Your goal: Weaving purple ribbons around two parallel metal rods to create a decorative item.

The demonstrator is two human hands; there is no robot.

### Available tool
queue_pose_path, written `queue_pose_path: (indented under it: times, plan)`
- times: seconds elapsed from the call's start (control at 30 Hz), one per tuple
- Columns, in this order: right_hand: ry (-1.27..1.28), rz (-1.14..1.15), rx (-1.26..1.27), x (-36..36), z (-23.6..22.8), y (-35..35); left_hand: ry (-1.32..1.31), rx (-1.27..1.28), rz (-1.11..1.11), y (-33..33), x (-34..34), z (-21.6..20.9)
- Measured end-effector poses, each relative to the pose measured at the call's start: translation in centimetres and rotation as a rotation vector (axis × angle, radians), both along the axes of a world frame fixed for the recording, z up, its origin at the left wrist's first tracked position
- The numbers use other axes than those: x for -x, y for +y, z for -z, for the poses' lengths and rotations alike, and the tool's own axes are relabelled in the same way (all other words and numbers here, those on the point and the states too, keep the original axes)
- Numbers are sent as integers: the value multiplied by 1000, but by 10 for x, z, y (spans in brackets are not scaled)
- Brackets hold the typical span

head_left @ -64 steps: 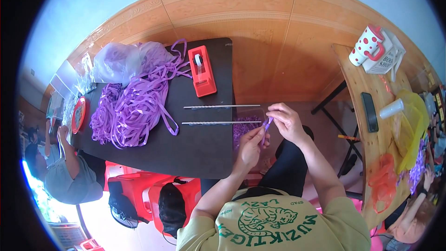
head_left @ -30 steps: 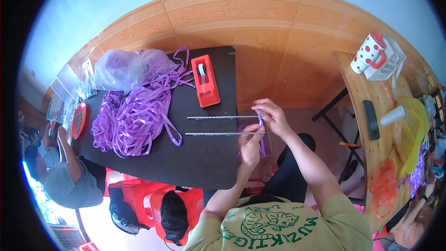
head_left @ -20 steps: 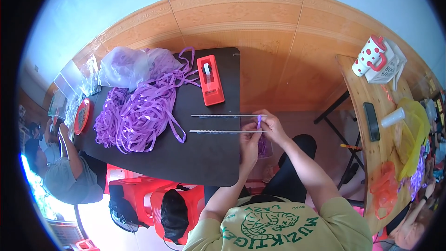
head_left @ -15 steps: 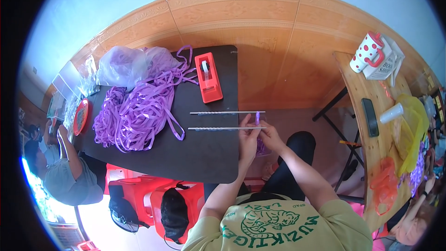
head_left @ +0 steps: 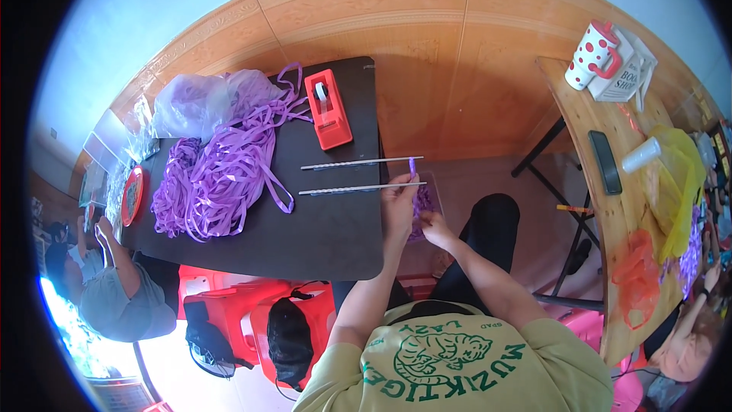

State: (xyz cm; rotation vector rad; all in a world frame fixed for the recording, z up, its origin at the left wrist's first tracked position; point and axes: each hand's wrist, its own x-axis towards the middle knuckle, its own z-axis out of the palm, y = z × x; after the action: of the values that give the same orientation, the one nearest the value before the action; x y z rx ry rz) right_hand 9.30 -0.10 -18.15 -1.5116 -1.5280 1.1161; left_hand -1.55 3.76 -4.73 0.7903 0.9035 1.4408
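Two thin metal rods, like twisted chopsticks, lie parallel and jut past the table's right edge: a far rod [head_left: 362, 162] and a near rod [head_left: 362, 189]. A short purple ribbon piece [head_left: 412, 167] spans them near their tips. At the near rod, my left hand [head_left: 396, 202] has its fingers closed at the ribbon; the exact grip is partly hidden. My right hand [head_left: 438, 230] is lower and to the right, fingers pinched beside the hanging purple ribbon [head_left: 421, 200], apparently on it. Under the hands is a clear container [head_left: 435, 187] with more purple ribbon.
The black table [head_left: 328, 240] carries a heap of purple ribbon [head_left: 229, 183], a plastic bag [head_left: 202, 99], a red tape dispenser [head_left: 329, 111] and a red dish [head_left: 133, 197]. A wooden table [head_left: 568, 84] at right holds a phone [head_left: 605, 162] and dotted tumbler [head_left: 591, 57]. Another person [head_left: 126, 297] sits left.
My right hand has moved away from the left, down toward my body. My left hand stays by the near rod. The whole view has shifted slightly.
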Motion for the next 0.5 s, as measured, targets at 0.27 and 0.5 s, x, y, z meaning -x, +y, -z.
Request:
queue_pose_path:
  times: [0.27, 0.5]
  plan:
    - [340, 124, 178, 8, 42, -11, 57, -15, -19, 0, -2, 0]
    - [457, 79, 296, 7, 75, -8, 105, -51, -52, -14, -6, 13]
